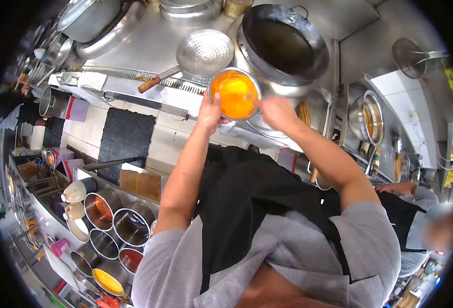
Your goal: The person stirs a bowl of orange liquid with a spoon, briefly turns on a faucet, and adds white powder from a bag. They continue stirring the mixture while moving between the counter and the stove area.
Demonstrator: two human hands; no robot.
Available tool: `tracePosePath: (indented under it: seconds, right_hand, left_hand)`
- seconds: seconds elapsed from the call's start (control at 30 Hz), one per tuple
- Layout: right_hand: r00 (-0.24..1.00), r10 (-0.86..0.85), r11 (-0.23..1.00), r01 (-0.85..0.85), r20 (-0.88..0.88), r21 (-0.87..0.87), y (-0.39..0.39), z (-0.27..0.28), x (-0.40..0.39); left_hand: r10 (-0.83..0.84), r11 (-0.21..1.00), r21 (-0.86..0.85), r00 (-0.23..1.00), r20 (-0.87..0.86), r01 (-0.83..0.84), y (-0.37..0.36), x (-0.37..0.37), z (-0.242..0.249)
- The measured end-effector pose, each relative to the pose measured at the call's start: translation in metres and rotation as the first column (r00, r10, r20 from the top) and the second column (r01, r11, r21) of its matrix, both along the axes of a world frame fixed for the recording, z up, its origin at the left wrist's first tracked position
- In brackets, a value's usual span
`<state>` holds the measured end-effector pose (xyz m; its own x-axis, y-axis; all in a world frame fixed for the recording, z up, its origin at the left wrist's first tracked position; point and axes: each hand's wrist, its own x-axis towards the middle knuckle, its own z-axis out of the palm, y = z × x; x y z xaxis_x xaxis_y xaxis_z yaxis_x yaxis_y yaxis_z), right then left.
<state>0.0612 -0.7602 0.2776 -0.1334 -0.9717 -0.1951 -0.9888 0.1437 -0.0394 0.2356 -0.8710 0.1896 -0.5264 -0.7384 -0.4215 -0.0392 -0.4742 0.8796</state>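
Note:
A metal bowl (257, 82) with bright orange-yellow liquid, which looks like beaten egg, is tilted toward me in front of the stove. My left hand (211, 110) grips its left side, thumb over the rim. At the bowl's right edge is my right hand (278, 113), its fingers closed and slightly smeared by motion. What those fingers hold, if anything, I cannot make out. Just beyond the bowl lies a perforated strainer (205, 51) with a wooden handle. A dark wok (283, 43) with liquid in it sits behind and to the right.
Thin wooden sticks (304, 112) lie right of my right hand. A lidded pot (89, 20) stands far left. Several sauce pots (133, 226) fill the lower-left counter. A steel basin (367, 119) and a hanging mesh skimmer (409, 57) are on the right. Another person (408, 215) stands at lower right.

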Motion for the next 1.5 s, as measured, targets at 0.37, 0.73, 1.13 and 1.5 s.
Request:
tracePosePath:
  seconds: [0.37,0.73,1.13,1.5]
  right_hand:
    - [0.997,0.040,0.985,-0.051,0.070,0.165,-0.006,0.003,-0.018]
    - [1.000,0.011,0.985,-0.006,-0.026,0.171,-0.042,0.033,-0.024]
    - [0.992,0.114,0.972,-0.101,-0.050,0.211,-0.031,0.030,0.003]
    - [0.991,-0.004,0.984,-0.020,0.136,0.177,-0.044,0.010,-0.044]
  left_hand:
    - [0.006,0.999,0.033,1.000,0.007,-0.006,-0.002,0.004,-0.005]
    - [0.043,0.999,0.024,0.997,-0.067,-0.042,0.011,-0.008,-0.007]
    - [0.010,1.000,0.023,0.999,-0.041,-0.009,-0.003,0.006,0.000]
    - [0.031,0.999,0.037,0.997,-0.067,-0.029,0.003,0.001,0.001]
